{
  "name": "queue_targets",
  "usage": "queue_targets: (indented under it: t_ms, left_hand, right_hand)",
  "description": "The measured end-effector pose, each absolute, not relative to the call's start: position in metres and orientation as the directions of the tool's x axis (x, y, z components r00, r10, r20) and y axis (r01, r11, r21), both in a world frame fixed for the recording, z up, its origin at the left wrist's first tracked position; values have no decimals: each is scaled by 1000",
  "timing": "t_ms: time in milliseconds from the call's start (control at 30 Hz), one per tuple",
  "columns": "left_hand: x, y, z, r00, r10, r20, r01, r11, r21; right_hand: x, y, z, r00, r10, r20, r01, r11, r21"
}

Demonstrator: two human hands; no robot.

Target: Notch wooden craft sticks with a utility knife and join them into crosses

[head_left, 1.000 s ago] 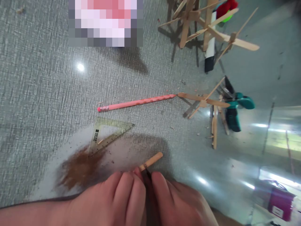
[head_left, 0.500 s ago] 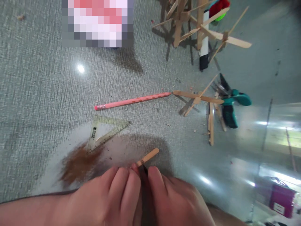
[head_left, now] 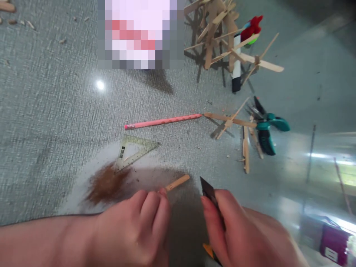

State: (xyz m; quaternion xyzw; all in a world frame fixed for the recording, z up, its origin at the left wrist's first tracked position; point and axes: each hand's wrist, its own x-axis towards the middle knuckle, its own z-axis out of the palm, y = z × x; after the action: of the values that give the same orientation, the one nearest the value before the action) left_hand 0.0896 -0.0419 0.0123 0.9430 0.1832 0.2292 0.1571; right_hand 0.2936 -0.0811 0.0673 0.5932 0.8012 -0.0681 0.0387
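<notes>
My left hand [head_left: 139,222] is closed on a wooden craft stick [head_left: 179,182], whose rounded end sticks out past the fingers with a small dark mark on it. To the right, my right hand [head_left: 236,226] grips a utility knife [head_left: 208,188]. Its dark blade points up and left, apart from the stick, and a yellow part of the handle shows below the palm. Beyond my left hand lies a clear set square [head_left: 133,150], beside a brown powdery stain [head_left: 107,183] on the table.
A pink pencil [head_left: 164,121] lies across the middle. Past its tip are a crossed-stick piece [head_left: 228,123], loose sticks [head_left: 246,150] and green-handled pliers [head_left: 267,126]. A wooden stick frame [head_left: 213,40], a black-and-white marker [head_left: 236,66] and a pixelated object [head_left: 136,33] stand farther back.
My right hand has drawn the knife away from the craft stick, to the right. The left hand still holds the stick. The whole view has shifted slightly.
</notes>
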Motion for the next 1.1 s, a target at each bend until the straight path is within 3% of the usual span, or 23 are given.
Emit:
queue_targets:
  t_ms: [167,500,767,1100]
  left_hand:
    - [86,-44,13,854,382,353,288,-913,290]
    - [82,-35,21,838,442,320,421,-897,137]
    - [84,-34,22,847,423,320,414,-905,100]
    - [84,-36,20,843,423,331,399,-906,141]
  right_hand:
    - [294,-73,53,-320,942,-106,937,298,-180]
    - [290,-74,51,-361,931,-43,882,326,-340]
    - [285,-81,43,-414,910,-10,883,398,-248]
    - [281,-74,40,-460,888,-7,859,443,-257]
